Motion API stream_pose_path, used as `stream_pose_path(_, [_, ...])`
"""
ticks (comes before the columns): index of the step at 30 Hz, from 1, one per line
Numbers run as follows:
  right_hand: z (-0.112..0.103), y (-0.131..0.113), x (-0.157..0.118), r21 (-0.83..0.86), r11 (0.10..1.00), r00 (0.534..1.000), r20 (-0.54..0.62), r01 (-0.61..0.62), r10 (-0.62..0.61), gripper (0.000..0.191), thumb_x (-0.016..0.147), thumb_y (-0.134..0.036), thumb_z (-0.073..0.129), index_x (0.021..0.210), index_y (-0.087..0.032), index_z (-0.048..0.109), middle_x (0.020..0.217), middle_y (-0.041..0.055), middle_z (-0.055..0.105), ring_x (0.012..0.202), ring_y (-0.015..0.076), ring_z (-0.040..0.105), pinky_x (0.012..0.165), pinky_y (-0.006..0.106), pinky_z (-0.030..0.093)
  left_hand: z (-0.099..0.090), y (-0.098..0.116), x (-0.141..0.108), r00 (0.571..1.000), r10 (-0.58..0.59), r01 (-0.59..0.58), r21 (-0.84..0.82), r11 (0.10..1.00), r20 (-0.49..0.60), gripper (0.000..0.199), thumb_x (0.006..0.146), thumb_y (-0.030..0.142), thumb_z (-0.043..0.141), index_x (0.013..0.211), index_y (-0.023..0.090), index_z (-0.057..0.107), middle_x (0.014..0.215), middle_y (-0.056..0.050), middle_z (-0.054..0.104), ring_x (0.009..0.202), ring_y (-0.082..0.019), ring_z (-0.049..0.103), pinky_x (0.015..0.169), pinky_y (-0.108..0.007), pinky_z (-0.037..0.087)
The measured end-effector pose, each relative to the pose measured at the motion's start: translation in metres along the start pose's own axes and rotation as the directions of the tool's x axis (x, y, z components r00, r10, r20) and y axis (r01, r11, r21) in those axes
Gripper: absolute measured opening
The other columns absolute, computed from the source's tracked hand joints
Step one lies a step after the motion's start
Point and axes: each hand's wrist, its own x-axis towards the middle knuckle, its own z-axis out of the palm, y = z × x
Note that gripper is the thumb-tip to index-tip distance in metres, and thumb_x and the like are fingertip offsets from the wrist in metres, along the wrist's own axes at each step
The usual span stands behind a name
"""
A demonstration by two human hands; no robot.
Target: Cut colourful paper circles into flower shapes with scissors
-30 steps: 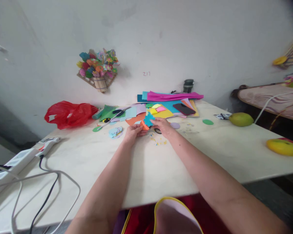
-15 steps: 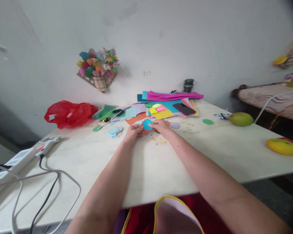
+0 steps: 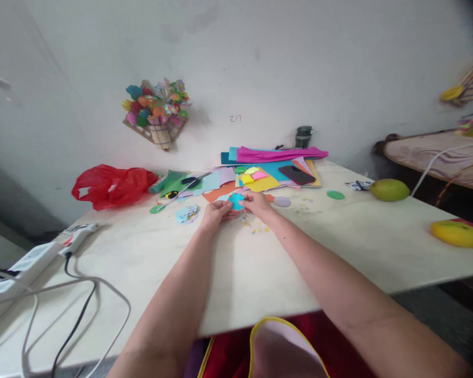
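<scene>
Far to the left of a blue paper flower, a white power strip with cables lies on a pale table. A crumpled red plastic bag is left of the flower and farther back. Closer on that side are black-handled scissors and a pile of pastel paper cutouts. The left hand pinches the flower's left edge, thumb and fingers closed on it. The flower is between the hands, near its scattered paper trimmings. The right hand pinches its right edge, also closed. Behind the flower and to its right, a dark smartphone rests on coloured sheets. Well to the flower's right are a green paper disc, a green mango and, farthest right, a yellow mango.
</scene>
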Motion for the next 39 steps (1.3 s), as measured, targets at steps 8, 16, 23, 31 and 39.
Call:
stream_pose_path(8, [-0.007,-0.01,-0.004,0.267,0.952,0.987,-0.018,-0.152,0.163,0.016,0.087,-0.033,0.068,0.086,-0.016,0.067,0.063,0.0001,0.064,0.052,0.0113,0.058,0.044,0.021,0.045,-0.001,0.001,0.0,1.0,0.02,-0.02,0.039,0.999,-0.008,0.052,0.055,0.056,0.09,0.077,0.015,0.066,0.071,-0.007,0.075,0.067,-0.022,0.073,0.071,-0.032,0.059])
stream_pose_path(16, [-0.008,-0.008,-0.005,0.127,0.978,0.985,0.052,-0.168,0.162,0.025,0.075,-0.035,0.079,0.067,-0.016,0.065,0.057,-0.0005,0.062,0.051,0.0111,0.054,0.042,0.021,0.04,-0.002,0.002,-0.002,1.0,0.011,-0.012,0.08,0.997,0.01,0.054,0.054,0.058,0.089,0.077,0.014,0.068,0.074,-0.008,0.075,0.069,-0.021,0.073,0.072,-0.033,0.059])
stream_pose_path(23, [-0.007,0.001,-0.001,0.021,0.991,0.99,0.027,-0.136,0.135,0.038,0.066,-0.036,0.084,0.051,-0.017,0.054,0.049,-0.0031,0.055,0.046,0.0087,0.047,0.045,0.023,0.04,-0.003,0.0,-0.001,0.999,0.012,-0.015,0.072,0.997,0.047,0.051,0.054,0.057,0.089,0.075,0.015,0.067,0.073,-0.007,0.075,0.069,-0.021,0.073,0.073,-0.033,0.059])
stream_pose_path(31, [-0.003,-0.005,-0.004,0.021,0.994,0.994,-0.031,-0.105,0.106,0.042,0.064,-0.032,0.083,0.046,-0.018,0.048,0.043,-0.0055,0.049,0.041,0.0066,0.042,0.04,0.019,0.036,0.0,0.002,-0.001,0.999,-0.005,0.005,0.0,1.0,0.05,0.049,0.069,0.059,0.08,0.08,0.013,0.069,0.076,-0.013,0.076,0.071,-0.025,0.075,0.069,-0.034,0.061])
stream_pose_path(39, [-0.003,-0.005,-0.004,-0.009,0.993,0.992,-0.061,-0.114,0.113,0.031,0.073,-0.021,0.072,0.048,-0.018,0.053,0.047,-0.0036,0.052,0.046,0.0088,0.045,0.044,0.021,0.037,0.003,0.008,-0.007,0.995,-0.047,0.048,-0.009,0.999,0.084,0.039,0.068,0.045,0.086,0.075,0.012,0.067,0.077,-0.014,0.076,0.068,-0.025,0.075,0.065,-0.032,0.061])
